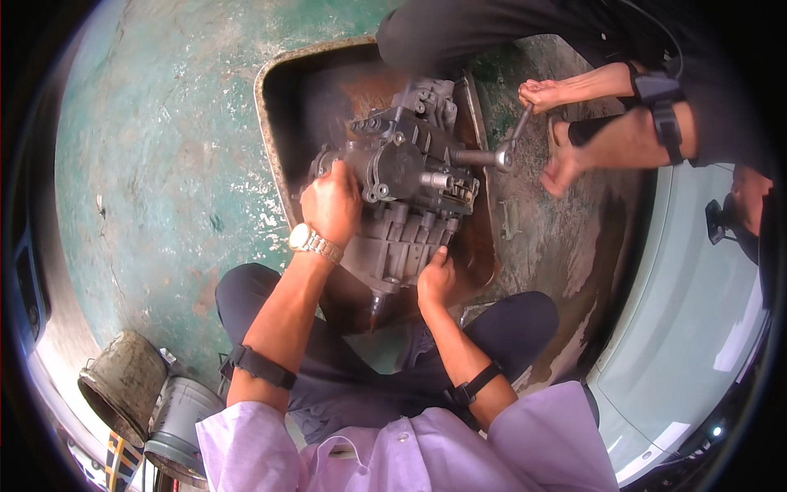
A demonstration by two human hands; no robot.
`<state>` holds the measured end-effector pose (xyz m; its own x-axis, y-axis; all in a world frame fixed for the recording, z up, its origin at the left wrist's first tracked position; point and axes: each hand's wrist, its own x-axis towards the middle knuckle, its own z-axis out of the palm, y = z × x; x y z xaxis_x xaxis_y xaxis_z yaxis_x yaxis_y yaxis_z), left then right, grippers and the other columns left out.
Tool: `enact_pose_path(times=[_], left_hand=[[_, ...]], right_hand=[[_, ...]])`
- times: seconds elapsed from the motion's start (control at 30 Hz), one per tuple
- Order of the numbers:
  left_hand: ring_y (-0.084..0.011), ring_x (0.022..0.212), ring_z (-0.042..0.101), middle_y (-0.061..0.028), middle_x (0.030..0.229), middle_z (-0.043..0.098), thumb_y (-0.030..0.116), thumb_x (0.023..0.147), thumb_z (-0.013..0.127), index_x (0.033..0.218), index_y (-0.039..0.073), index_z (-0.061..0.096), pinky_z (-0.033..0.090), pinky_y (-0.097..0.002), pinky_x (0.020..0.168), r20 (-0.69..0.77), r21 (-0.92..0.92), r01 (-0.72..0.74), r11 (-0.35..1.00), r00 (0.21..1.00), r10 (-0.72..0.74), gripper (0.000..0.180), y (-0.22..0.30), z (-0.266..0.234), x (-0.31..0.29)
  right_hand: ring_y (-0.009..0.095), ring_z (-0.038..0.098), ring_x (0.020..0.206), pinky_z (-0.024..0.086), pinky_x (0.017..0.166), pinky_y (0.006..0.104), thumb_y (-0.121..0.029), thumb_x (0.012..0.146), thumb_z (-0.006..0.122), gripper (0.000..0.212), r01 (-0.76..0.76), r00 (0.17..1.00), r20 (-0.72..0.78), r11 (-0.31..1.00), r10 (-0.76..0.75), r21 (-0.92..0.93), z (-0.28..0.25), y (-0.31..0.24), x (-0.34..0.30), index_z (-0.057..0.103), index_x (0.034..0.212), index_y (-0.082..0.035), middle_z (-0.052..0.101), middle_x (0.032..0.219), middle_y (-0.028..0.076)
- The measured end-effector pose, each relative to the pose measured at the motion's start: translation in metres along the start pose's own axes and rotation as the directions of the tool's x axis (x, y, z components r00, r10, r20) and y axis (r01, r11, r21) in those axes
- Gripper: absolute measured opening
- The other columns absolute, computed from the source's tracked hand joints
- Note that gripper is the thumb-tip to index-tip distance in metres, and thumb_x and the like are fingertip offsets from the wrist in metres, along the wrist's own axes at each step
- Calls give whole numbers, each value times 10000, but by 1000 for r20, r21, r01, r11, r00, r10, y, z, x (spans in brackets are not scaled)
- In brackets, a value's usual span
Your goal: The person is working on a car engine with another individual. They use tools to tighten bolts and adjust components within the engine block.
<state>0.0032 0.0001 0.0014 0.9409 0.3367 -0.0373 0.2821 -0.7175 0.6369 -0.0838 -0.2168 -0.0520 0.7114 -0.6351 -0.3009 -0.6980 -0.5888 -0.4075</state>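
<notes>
A greasy grey gearbox point(395, 166) lies in a dark metal tray between my knees. My left hand point(332, 201) is closed on the left side of its housing; the fingertips are partly hidden. Lower down, my right hand point(437, 280) grips the near right edge of the housing, thumb on top and the other fingers out of sight underneath. A ratchet wrench point(520, 129) with a long socket point(474, 157) reaches the gearbox from the right. A co-worker's hand point(538, 95) holds its handle, while that person's other hand point(561, 172) is off the tool.
The tray's rim point(260, 88) curves around the gearbox on worn green floor point(172, 164). Two dirty buckets point(123, 373) stand at the lower left. A pale car panel point(680, 303) borders the right side. The co-worker's dark-clothed leg point(459, 33) crosses the tray's far edge.
</notes>
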Motion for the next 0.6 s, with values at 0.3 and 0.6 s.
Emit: enact_pose_path(times=[0.3, 0.6], left_hand=[[-426, 633, 636, -205, 728, 655, 110, 910, 558, 819, 43, 536, 507, -508, 557, -19, -9, -14, 1000, 1000, 14, 115, 1, -2, -5], [-493, 693, 616, -272, 709, 626, 135, 920, 547, 840, 49, 553, 479, -576, 624, -28, -118, 18, 993, 999, -21, 118, 1, -2, -7]], right_hand=[[479, 553, 1139, 409, 999, 488, -464, 1019, 372, 627, -36, 995, 95, 999, 35, 10, -10, -1, 0, 590, 1190, 98, 613, 1190, 319], [471, 564, 1134, 418, 991, 480, -451, 1025, 373, 612, -22, 996, 88, 1000, 22, 2, -12, -1, 1, 601, 1184, 94, 618, 1179, 321]])
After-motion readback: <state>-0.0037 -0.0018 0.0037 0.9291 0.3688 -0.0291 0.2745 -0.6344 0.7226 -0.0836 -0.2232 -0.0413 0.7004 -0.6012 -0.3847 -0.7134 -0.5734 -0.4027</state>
